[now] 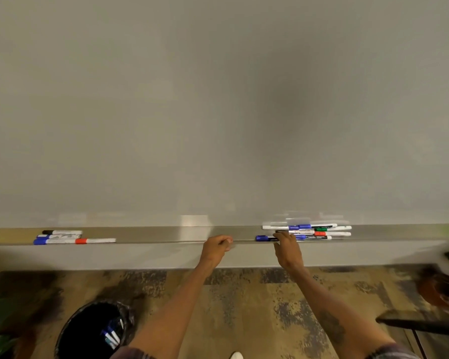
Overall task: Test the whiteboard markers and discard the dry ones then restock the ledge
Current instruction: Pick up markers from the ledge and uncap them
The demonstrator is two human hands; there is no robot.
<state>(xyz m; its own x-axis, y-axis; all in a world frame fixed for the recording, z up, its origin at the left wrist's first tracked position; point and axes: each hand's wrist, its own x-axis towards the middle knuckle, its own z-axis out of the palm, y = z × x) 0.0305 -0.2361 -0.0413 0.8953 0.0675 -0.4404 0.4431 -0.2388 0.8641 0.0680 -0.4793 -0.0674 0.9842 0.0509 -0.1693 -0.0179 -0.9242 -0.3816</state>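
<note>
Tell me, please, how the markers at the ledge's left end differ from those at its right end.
The left group of white markers holds four, spread flat; the right pile of markers holds more, heaped. The left group lacks the green cap seen in the right pile. The right hand touches the right pile, not the left group. Both lie on the grey metal ledge.

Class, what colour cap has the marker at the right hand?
Blue cap on that marker; head view shows it best.

Open stretch of ledge (153, 235) at centre, marker cluster (62, 237) far left, dense marker pile (322, 230) at right, bin (88, 322) below.
</note>
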